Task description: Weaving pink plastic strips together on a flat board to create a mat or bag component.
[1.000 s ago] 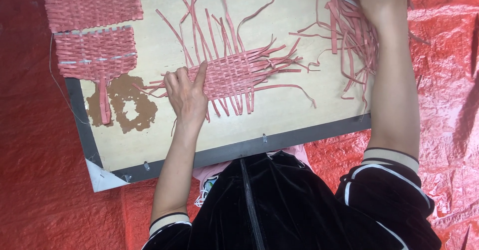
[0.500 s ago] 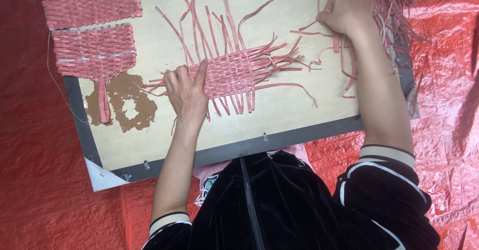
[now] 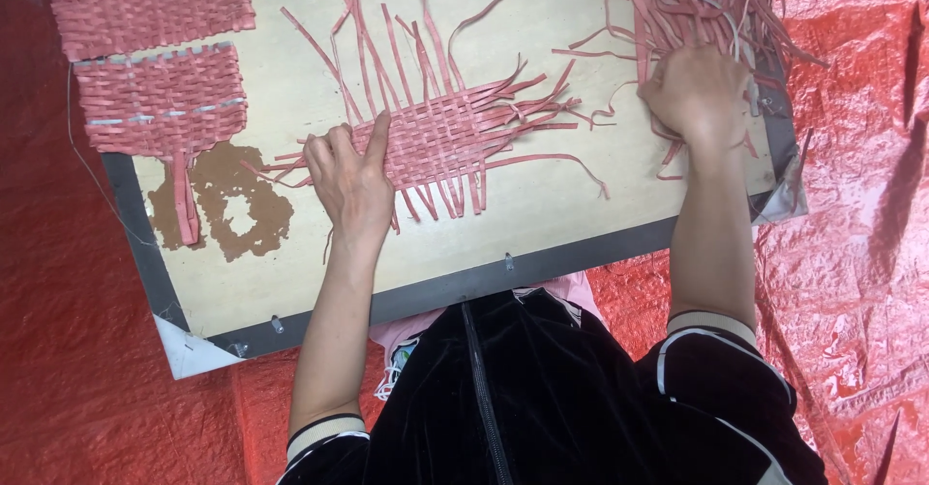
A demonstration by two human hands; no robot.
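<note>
A half-woven mat of pink strips lies in the middle of a pale wooden board, with loose strip ends sticking out on all sides. My left hand presses flat on the mat's left edge, fingers spread. My right hand is at the board's right side, fingers closed on strips from a loose pile of pink strips. Which strip it grips I cannot make out.
Two finished pink woven pieces lie at the board's upper left, above a brown worn patch. The board has a dark metal rim and rests over my lap. Red crinkled sheeting covers the floor around.
My right hand has come down from the top right corner toward the board's right side, fingers closing in the loose strips. The left hand stays on the mat.
</note>
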